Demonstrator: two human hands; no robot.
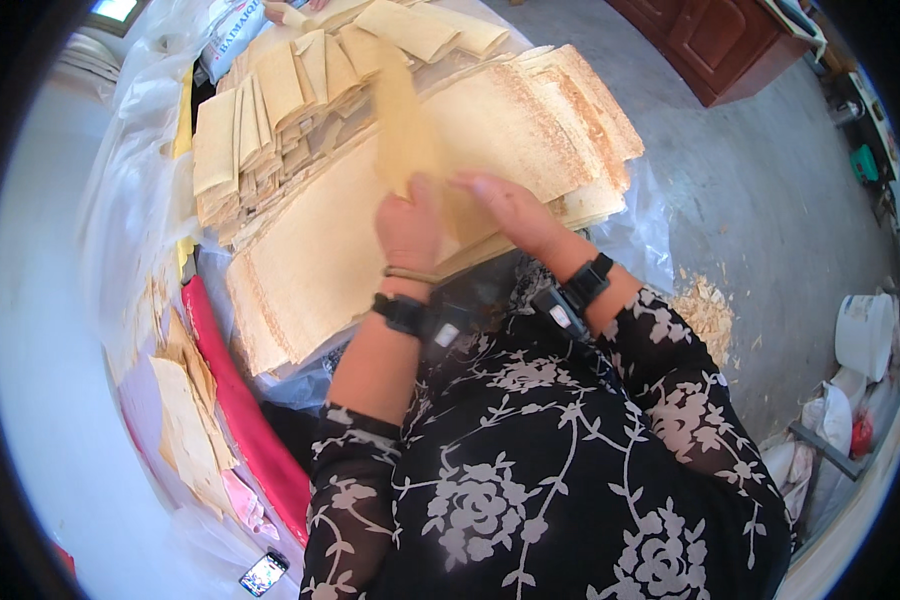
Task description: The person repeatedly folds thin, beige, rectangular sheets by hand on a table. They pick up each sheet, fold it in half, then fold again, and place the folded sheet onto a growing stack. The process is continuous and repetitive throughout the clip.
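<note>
A stack of large, thin tan flatbread sheets [322, 247], with rough browned ends, lies before me. My left hand [409, 229] grips the near end of a narrow folded sheet [405, 120], which is blurred by motion and stretches away over the stack. To its right, my right hand [514, 206] has its fingers extended towards the near part of that sheet. Its palm seems free, and blur hides whether the fingertips touch. Folded flatbread pieces [277, 97] stand in overlapping rows beyond the stack on the left.
Another person's hand [276, 11] shows at the top edge, near a printed bag [232, 34]. A red padded edge [240, 409] runs along my left, with loose sheets [187, 427] and a phone [264, 574] beyond it. Crumbs [705, 315] and a white bucket [864, 335] are right.
</note>
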